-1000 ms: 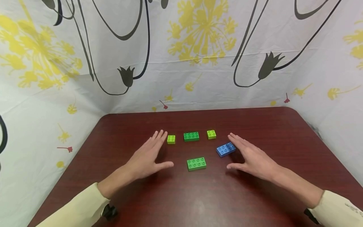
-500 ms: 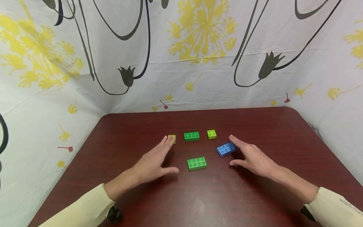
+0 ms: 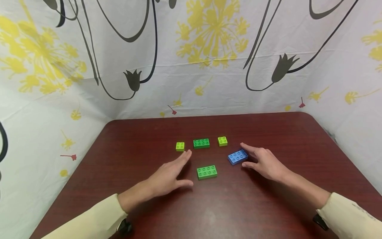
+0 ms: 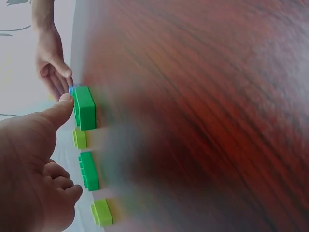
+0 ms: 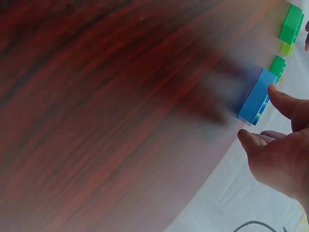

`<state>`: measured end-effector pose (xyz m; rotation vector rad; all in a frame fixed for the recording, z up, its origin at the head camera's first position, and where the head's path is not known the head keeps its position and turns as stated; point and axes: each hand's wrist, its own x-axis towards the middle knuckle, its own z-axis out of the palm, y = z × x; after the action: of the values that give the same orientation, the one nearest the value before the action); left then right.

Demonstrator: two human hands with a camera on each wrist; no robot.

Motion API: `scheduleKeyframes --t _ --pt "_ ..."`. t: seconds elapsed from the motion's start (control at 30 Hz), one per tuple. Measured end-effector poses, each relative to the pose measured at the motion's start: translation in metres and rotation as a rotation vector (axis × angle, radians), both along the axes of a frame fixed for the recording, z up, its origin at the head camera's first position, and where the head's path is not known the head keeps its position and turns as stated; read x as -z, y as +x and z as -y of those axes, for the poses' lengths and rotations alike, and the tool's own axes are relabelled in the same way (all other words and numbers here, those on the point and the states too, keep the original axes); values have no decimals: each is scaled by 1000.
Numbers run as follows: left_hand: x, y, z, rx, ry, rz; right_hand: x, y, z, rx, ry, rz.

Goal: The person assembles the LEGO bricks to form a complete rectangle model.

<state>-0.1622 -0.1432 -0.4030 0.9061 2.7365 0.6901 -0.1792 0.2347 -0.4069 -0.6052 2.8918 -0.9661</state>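
head view: left grip point(image 3: 166, 177) and right grip point(image 3: 266, 163) spread, empty; centre the latter about the blue brick point(image 3: 237, 157) before pinching.

There are two lime bricks point(image 3: 180, 146) point(image 3: 222, 141), two green bricks point(image 3: 201, 143) point(image 3: 207, 172), one blue brick point(image 3: 237, 157) and one table point(image 3: 209, 205).

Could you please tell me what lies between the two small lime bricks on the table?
In the head view, the darker green brick lies between the left lime brick and the right lime brick, touching neither.
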Motion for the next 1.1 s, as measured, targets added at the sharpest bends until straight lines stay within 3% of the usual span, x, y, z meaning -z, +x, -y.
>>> scheduleKeyframes --t 0.23,0.53,1.1 --pt "4 1 -9 14 46 6 2 -3 1 35 -6 3" --pt "8 0 -18 7 78 30 4 -5 4 12 -30 24" --pt "11 1 -28 4 170 54 7 -9 7 45 -80 3"
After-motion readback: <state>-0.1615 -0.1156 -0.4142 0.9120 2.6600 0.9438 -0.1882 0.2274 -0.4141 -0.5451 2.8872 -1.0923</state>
